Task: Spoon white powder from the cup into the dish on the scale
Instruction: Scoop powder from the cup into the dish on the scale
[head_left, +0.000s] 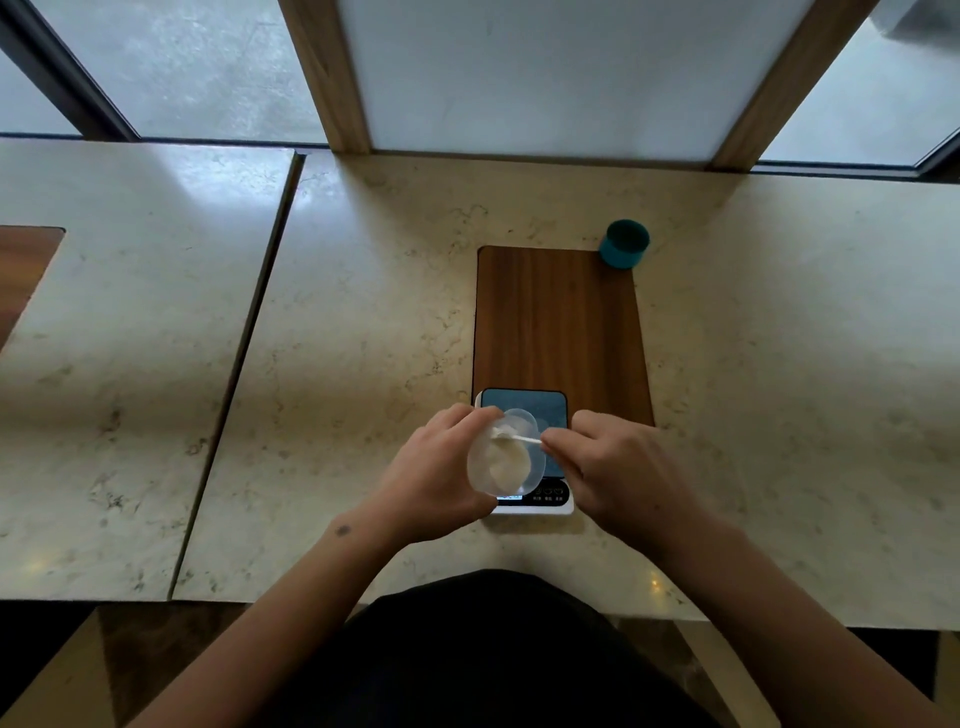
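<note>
My left hand (434, 478) grips a clear plastic cup (501, 462) tilted above the scale, with white powder lying in its lower part. My right hand (618, 473) pinches the handle of a small white spoon (514, 437), whose bowl is inside the cup's mouth. Under both hands sits a white kitchen scale (535, 405) with a dark blue-grey platform and a lit display at its near edge. A faint clear dish seems to rest on the platform just right of the cup; I cannot make it out clearly.
The scale's far end overlaps a dark wooden board (558, 322) on the pale marble counter (363, 338). A teal cup (624, 244) stands at the board's far right corner. A seam (249, 338) splits the counter on the left. Windows and wooden posts rise behind.
</note>
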